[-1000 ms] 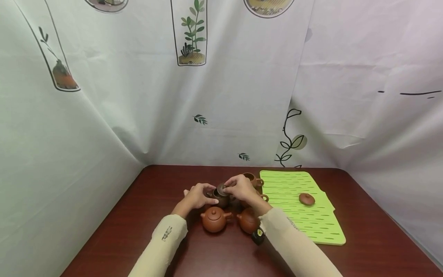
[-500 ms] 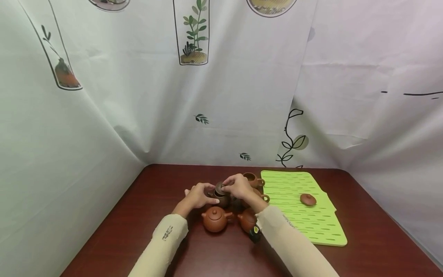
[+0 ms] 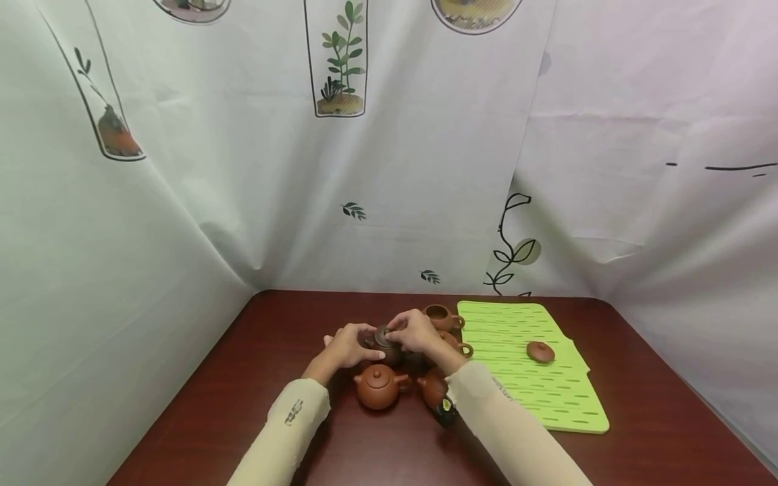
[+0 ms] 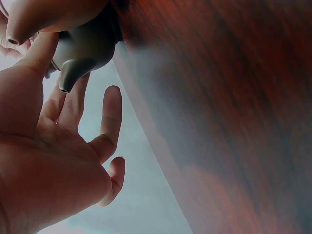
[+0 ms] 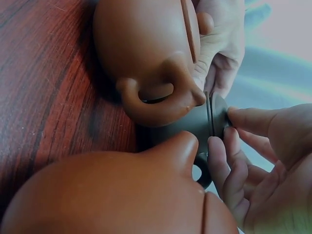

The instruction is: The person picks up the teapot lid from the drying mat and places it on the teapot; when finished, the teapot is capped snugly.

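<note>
A dark brown teapot [image 3: 392, 354] stands mid-table, with my left hand [image 3: 346, 345] gripping its body between thumb and fingers. In the left wrist view its spout [image 4: 73, 75] points between the thumb and the straighter outer fingers of that hand. My right hand [image 3: 418, 332] pinches the dark lid [image 5: 222, 114], which lies nearly level at the teapot's mouth. Whether it is fully seated I cannot tell. Close in front sits a reddish-brown teapot [image 3: 377, 388] with its lid on. Another reddish teapot [image 3: 432, 387] is partly hidden below my right forearm.
Behind my right hand stands a lidless brown teapot [image 3: 437, 316], and a further one [image 3: 450, 341] is partly covered by the hand. On the right lies a green slotted mat [image 3: 501, 391] bearing a loose reddish lid [image 3: 540, 352]. White patterned cloth [image 3: 389, 169] encloses the table.
My right hand has shifted slightly left and brought the dark lid from a tilted pose down to nearly level on the teapot's mouth. The left hand has kept its grip.
</note>
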Available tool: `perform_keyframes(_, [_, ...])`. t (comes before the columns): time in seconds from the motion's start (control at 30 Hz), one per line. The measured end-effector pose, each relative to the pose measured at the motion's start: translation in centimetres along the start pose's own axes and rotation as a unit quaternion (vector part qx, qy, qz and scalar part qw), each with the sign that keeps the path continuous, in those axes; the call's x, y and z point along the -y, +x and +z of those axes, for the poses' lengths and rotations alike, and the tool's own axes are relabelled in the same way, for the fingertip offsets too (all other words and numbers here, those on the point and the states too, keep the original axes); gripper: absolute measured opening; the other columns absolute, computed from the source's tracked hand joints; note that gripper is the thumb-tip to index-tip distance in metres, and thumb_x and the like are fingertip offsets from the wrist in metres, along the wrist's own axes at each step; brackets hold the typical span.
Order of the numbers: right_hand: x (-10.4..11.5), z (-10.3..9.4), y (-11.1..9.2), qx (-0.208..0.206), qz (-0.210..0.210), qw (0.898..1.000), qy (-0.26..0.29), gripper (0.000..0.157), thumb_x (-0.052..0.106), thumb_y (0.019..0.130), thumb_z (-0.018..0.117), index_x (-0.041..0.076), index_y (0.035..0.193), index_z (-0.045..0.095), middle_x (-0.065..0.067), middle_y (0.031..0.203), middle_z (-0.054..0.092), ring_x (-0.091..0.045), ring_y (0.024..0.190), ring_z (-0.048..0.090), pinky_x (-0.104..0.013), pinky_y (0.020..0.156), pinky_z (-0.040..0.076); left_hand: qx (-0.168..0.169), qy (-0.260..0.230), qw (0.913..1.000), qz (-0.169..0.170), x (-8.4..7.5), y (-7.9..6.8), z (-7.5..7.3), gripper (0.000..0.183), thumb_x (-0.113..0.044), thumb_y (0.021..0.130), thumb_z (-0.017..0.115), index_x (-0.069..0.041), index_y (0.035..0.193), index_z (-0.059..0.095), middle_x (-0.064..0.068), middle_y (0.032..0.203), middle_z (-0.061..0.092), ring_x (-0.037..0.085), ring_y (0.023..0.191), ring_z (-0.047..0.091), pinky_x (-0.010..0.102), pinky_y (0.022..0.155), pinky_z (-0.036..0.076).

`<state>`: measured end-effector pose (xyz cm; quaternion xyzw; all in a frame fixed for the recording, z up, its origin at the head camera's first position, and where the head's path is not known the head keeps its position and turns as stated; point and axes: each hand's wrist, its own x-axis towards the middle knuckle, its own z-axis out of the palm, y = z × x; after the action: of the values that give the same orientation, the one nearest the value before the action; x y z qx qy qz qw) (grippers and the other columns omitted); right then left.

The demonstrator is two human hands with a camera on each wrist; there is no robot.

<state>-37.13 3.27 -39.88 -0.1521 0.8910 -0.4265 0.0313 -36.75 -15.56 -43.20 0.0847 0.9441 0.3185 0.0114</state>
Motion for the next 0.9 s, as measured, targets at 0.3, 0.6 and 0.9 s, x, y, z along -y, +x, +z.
perform_keyframes(0.3, [-0.09, -0.06, 0.08, 0.004, -0.001, 1.000, -0.001, 0.008, 0.012, 0.087, 0.077, 0.008, 0.094, 0.076, -0.002, 0.073, 0.066, -0.019, 0.053, 0.063, -0.029, 0.051, 0.051, 0.000, -0.001, 1.0000, 0.002, 0.11, -0.04, 0.05, 0.053, -0.039, 0.076, 0.086, -0.021, 0.124, 0.069, -0.005, 0.109, 0.072, 0.029, 0.110, 0.060, 0.062, 0.093, 0.025])
perform_keyframes(0.6, [-0.11, -0.01, -0.10, 0.010, -0.014, 0.999, -0.035, 0.006, 0.015, 0.088, 0.077, 0.010, 0.091, 0.076, 0.000, 0.072, 0.066, -0.013, 0.052, 0.060, -0.026, 0.051, 0.049, 0.003, -0.010, 0.9999, 0.010, 0.14, -0.21, 0.15, 0.049, -0.038, 0.077, 0.086, -0.024, 0.121, 0.070, -0.008, 0.103, 0.073, 0.025, 0.106, 0.062, 0.062, 0.093, 0.025])
perform_keyframes(0.9, [-0.29, 0.08, -0.02, 0.003, -0.012, 0.999, -0.048, 0.008, 0.018, 0.087, 0.078, 0.012, 0.093, 0.076, 0.001, 0.074, 0.065, -0.012, 0.055, 0.061, -0.027, 0.053, 0.048, 0.000, -0.013, 0.9998, 0.013, 0.13, -0.19, 0.10, 0.048, -0.037, 0.077, 0.086, -0.023, 0.120, 0.071, -0.008, 0.102, 0.073, 0.025, 0.106, 0.062, 0.063, 0.093, 0.024])
